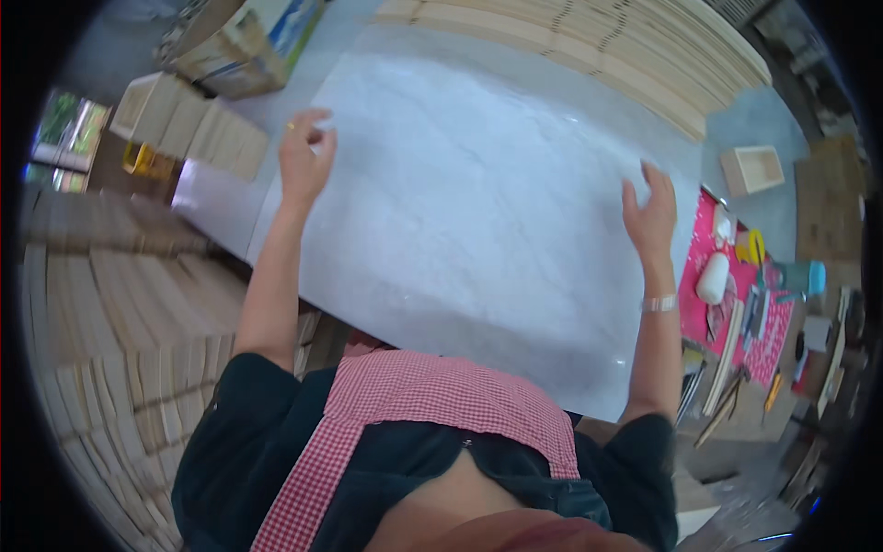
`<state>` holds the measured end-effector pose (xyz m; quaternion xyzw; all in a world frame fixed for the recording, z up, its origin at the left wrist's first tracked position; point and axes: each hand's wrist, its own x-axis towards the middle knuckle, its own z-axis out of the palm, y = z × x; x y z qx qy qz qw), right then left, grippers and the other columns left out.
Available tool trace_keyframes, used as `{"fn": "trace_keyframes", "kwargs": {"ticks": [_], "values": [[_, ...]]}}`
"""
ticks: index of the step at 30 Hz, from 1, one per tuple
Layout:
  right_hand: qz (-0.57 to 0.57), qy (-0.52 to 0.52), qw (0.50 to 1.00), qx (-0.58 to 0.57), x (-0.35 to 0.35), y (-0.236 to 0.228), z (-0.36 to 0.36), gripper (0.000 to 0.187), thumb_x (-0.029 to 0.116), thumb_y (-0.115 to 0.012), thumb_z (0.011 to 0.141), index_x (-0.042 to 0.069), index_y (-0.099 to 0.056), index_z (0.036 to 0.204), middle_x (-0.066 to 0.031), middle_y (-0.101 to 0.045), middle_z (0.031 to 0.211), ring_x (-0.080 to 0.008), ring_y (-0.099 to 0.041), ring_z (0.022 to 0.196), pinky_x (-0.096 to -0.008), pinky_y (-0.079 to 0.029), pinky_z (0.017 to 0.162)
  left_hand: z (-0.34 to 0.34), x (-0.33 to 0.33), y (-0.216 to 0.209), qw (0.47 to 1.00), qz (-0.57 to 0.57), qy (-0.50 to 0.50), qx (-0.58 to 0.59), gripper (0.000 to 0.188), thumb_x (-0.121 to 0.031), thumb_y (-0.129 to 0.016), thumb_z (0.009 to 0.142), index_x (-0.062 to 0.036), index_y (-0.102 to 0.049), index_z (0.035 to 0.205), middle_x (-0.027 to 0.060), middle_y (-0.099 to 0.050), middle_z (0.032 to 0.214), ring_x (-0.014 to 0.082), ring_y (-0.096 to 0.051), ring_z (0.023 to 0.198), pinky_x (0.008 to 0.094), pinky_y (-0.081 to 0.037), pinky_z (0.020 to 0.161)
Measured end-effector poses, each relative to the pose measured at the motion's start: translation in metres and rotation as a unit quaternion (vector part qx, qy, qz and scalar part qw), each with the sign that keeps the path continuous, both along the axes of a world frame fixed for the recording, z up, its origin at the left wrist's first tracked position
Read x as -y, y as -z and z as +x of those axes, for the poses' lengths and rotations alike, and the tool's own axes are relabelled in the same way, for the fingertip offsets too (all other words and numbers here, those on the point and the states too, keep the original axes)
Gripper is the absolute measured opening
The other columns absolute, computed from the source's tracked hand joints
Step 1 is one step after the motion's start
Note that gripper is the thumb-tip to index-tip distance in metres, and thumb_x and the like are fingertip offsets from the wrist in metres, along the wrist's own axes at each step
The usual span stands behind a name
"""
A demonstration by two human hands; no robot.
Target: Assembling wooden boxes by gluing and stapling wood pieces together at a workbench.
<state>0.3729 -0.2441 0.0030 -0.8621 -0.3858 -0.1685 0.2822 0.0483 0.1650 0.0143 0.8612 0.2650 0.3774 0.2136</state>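
A white, marble-patterned sheet (460, 193) covers the tabletop in front of me. Over its left edge is my left hand (307, 158), fingers loosely curved and apart, with a ring on one finger and nothing held. On the opposite side, my right hand (651, 210) is raised near the sheet's right edge, thumb and fingers apart and likewise holding nothing. Whether either hand touches the surface I cannot tell. Nearest the left hand is a row of pale wooden boxes (189, 127). Close to the right hand lies a pink mat (701, 237) with small items on it.
Long stacks of pale wooden strips (589, 41) line the far edge. A cardboard carton (230, 55) stands far left; wooden stacks (120, 322) fill the near left. At right are a small wooden box (752, 170), a white bottle (713, 279), yellow tape (750, 246) and a blue-lidded jar (798, 277).
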Motion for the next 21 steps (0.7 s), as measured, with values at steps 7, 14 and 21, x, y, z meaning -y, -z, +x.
{"fn": "trace_keyframes", "kwargs": {"ticks": [7, 14, 21], "values": [[-0.119, 0.204, 0.972, 0.02, -0.064, -0.003, 0.174, 0.048, 0.032, -0.064, 0.087, -0.001, -0.062, 0.122, -0.0207, -0.067, 0.117, -0.0402, -0.064, 0.106, -0.0464, -0.052, 0.09, 0.053, 0.074, 0.02, 0.983, -0.154, 0.102, -0.023, 0.033, 0.004, -0.063, 0.086, -0.0038, -0.066, 0.118, 0.0071, -0.062, 0.125, 0.0164, -0.062, 0.084, 0.0267, -0.052, 0.077], [-0.099, 0.381, 0.895, -0.212, 0.012, 0.03, 0.28, 0.064, 0.051, -0.055, 0.091, -0.008, -0.069, 0.112, -0.0264, -0.071, 0.111, -0.0427, -0.067, 0.103, -0.0462, -0.052, 0.091, 0.073, 0.032, 0.019, 0.936, -0.345, 0.008, -0.066, 0.036, -0.003, -0.063, 0.09, -0.0038, -0.066, 0.126, 0.0088, -0.066, 0.116, 0.0156, -0.064, 0.088, 0.0246, -0.05, 0.079], [-0.059, 0.405, 0.883, -0.232, -0.002, 0.029, 0.281, 0.074, 0.058, -0.053, 0.092, -0.012, -0.071, 0.105, -0.0283, -0.072, 0.109, -0.0435, -0.068, 0.102, -0.0443, -0.052, 0.091, 0.121, 0.012, 0.022, 0.928, -0.369, 0.04, -0.022, 0.037, -0.005, -0.064, 0.091, -0.0012, -0.064, 0.128, 0.0106, -0.068, 0.116, 0.0167, -0.066, 0.094, 0.0247, -0.05, 0.083]]}}
